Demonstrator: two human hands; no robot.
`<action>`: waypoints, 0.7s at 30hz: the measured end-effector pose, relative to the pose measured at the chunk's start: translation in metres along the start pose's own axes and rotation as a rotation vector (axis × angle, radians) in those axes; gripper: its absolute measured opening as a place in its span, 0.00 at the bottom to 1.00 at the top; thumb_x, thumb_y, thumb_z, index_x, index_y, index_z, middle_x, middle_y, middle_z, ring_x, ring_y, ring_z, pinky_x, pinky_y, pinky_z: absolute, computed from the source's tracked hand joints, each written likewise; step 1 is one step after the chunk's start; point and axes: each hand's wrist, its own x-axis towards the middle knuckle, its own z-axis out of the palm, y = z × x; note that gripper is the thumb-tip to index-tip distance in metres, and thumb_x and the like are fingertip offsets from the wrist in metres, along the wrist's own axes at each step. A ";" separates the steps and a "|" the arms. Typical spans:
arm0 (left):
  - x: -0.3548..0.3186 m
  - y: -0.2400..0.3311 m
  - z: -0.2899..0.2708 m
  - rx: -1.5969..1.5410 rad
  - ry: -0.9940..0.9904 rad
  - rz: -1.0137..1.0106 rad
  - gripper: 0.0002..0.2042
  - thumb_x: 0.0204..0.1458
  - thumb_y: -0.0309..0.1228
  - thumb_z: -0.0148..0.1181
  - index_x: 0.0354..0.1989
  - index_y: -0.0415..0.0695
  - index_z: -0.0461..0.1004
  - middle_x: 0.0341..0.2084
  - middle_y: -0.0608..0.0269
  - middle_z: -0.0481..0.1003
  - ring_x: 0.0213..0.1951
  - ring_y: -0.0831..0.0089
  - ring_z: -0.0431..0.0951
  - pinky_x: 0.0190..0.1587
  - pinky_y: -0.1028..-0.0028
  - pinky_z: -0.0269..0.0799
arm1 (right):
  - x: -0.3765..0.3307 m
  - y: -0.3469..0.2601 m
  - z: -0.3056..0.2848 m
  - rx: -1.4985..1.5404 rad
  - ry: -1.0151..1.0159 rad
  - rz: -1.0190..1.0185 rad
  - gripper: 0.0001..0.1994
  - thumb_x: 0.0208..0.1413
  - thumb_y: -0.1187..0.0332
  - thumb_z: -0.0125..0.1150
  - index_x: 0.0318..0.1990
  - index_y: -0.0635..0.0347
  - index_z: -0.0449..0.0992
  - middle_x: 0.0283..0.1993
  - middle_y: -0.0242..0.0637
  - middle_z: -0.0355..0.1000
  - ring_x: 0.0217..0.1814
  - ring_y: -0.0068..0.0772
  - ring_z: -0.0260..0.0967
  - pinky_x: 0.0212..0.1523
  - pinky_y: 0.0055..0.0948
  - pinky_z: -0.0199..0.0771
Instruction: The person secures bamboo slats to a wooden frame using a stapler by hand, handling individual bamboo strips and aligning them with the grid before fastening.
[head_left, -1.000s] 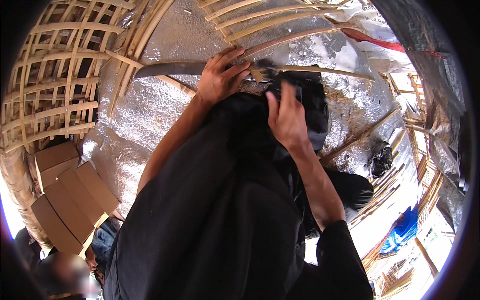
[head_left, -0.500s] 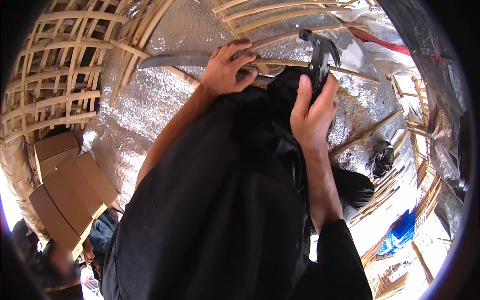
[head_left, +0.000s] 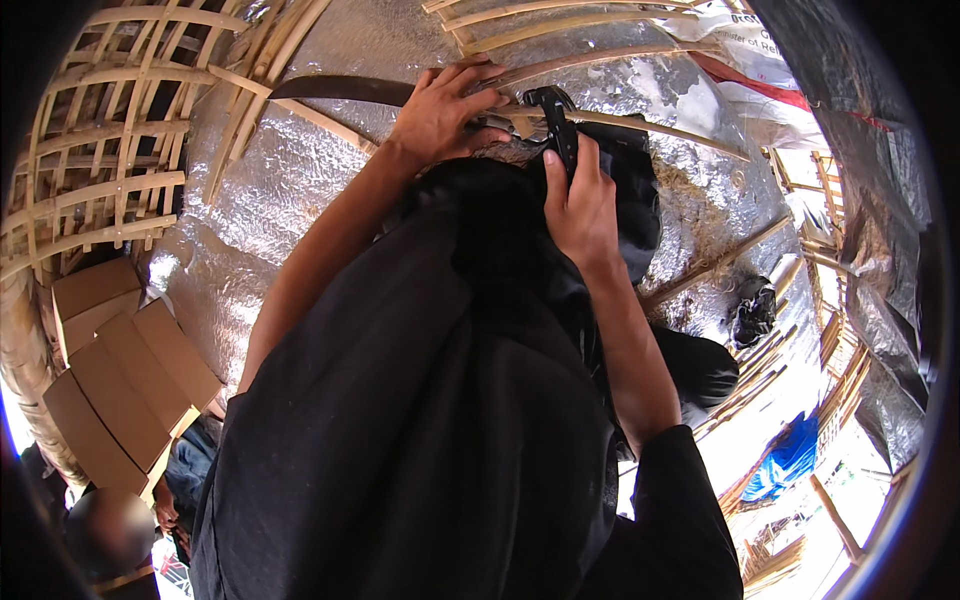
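Observation:
My left hand (head_left: 445, 115) is curled over a machete (head_left: 345, 89), whose long dark blade sticks out to the left. Its thumb and fingers bend round toward a pale bamboo strip (head_left: 660, 127) that runs off to the right. What lies under the palm is hidden. In my right hand (head_left: 582, 205) is a black hammer (head_left: 565, 140), gripped by its handle with the thumb along it. The hammer head is down beside the bamboo strip, just right of my left fingertips; whether they touch cannot be seen.
Woven bamboo lattice (head_left: 125, 130) stands at the left, above open cardboard boxes (head_left: 120, 370). Another person's hand (head_left: 165, 510) shows at lower left. Shiny silver sheeting (head_left: 250, 230) covers the floor. A stick (head_left: 715, 265), a black bundle (head_left: 752, 310) and blue plastic (head_left: 785, 460) lie right.
The hammer has come down and to the left, from raised above the strip to beside it. My left hand has shifted slightly up and left with the machete.

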 end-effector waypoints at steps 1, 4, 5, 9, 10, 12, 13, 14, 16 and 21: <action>-0.002 -0.001 -0.002 -0.001 0.002 -0.004 0.23 0.48 0.50 0.76 0.49 0.56 0.80 0.67 0.69 0.71 0.70 0.60 0.66 0.62 0.48 0.64 | 0.001 -0.003 0.001 -0.001 -0.004 -0.002 0.17 0.70 0.66 0.56 0.57 0.70 0.65 0.34 0.66 0.76 0.39 0.76 0.75 0.36 0.62 0.74; -0.006 -0.003 -0.004 0.017 0.003 -0.016 0.22 0.48 0.48 0.76 0.50 0.56 0.80 0.67 0.68 0.72 0.71 0.59 0.66 0.63 0.52 0.65 | -0.001 -0.006 0.005 -0.042 -0.031 0.025 0.16 0.70 0.66 0.56 0.55 0.70 0.65 0.33 0.66 0.75 0.38 0.76 0.74 0.35 0.64 0.73; -0.007 -0.005 -0.004 -0.009 0.004 0.005 0.23 0.49 0.50 0.75 0.51 0.56 0.81 0.66 0.68 0.72 0.71 0.59 0.66 0.63 0.51 0.66 | -0.004 -0.004 0.007 -0.054 -0.029 0.022 0.16 0.70 0.66 0.56 0.55 0.70 0.65 0.33 0.66 0.76 0.38 0.76 0.74 0.36 0.63 0.73; -0.015 -0.016 -0.013 -0.067 -0.039 0.046 0.23 0.50 0.50 0.73 0.52 0.56 0.82 0.67 0.69 0.71 0.71 0.60 0.65 0.64 0.51 0.66 | -0.010 -0.010 0.016 -0.044 -0.032 0.073 0.16 0.70 0.65 0.56 0.55 0.69 0.65 0.34 0.67 0.76 0.39 0.76 0.75 0.36 0.63 0.73; -0.016 -0.016 -0.014 -0.068 -0.038 0.045 0.23 0.50 0.50 0.73 0.52 0.56 0.82 0.67 0.69 0.71 0.71 0.60 0.65 0.64 0.51 0.66 | -0.012 -0.012 0.015 -0.045 -0.034 0.073 0.16 0.70 0.65 0.56 0.55 0.69 0.65 0.34 0.67 0.76 0.39 0.76 0.75 0.36 0.63 0.73; -0.017 -0.017 -0.015 -0.068 -0.026 0.049 0.21 0.50 0.43 0.76 0.52 0.55 0.82 0.68 0.67 0.71 0.72 0.58 0.66 0.66 0.52 0.66 | -0.013 -0.019 0.015 -0.002 0.032 0.079 0.17 0.71 0.64 0.56 0.55 0.69 0.65 0.35 0.68 0.76 0.40 0.76 0.75 0.38 0.62 0.73; -0.018 -0.018 -0.016 -0.069 -0.024 0.048 0.21 0.50 0.43 0.76 0.52 0.55 0.82 0.68 0.67 0.71 0.72 0.58 0.66 0.66 0.52 0.66 | -0.013 -0.022 0.016 -0.004 0.030 0.079 0.17 0.71 0.64 0.56 0.55 0.69 0.65 0.35 0.68 0.76 0.40 0.76 0.75 0.38 0.62 0.73; -0.020 -0.019 -0.016 -0.056 -0.033 0.042 0.21 0.50 0.44 0.76 0.52 0.55 0.82 0.68 0.67 0.72 0.72 0.58 0.66 0.66 0.53 0.66 | -0.013 -0.024 0.018 -0.009 0.024 0.065 0.17 0.71 0.64 0.56 0.56 0.69 0.66 0.36 0.68 0.76 0.41 0.76 0.75 0.38 0.62 0.73; -0.022 -0.021 -0.012 -0.048 -0.038 0.037 0.21 0.49 0.44 0.76 0.52 0.55 0.82 0.68 0.68 0.72 0.72 0.58 0.66 0.67 0.53 0.67 | -0.012 -0.031 0.013 -0.021 0.017 0.053 0.17 0.71 0.64 0.56 0.56 0.70 0.66 0.38 0.68 0.76 0.42 0.76 0.75 0.39 0.62 0.73; -0.015 -0.018 -0.020 -0.110 0.010 0.086 0.20 0.48 0.45 0.76 0.50 0.54 0.84 0.66 0.69 0.74 0.70 0.58 0.69 0.67 0.55 0.69 | -0.013 -0.067 -0.023 0.033 0.260 0.045 0.16 0.70 0.67 0.58 0.56 0.70 0.66 0.38 0.61 0.75 0.39 0.69 0.78 0.36 0.53 0.77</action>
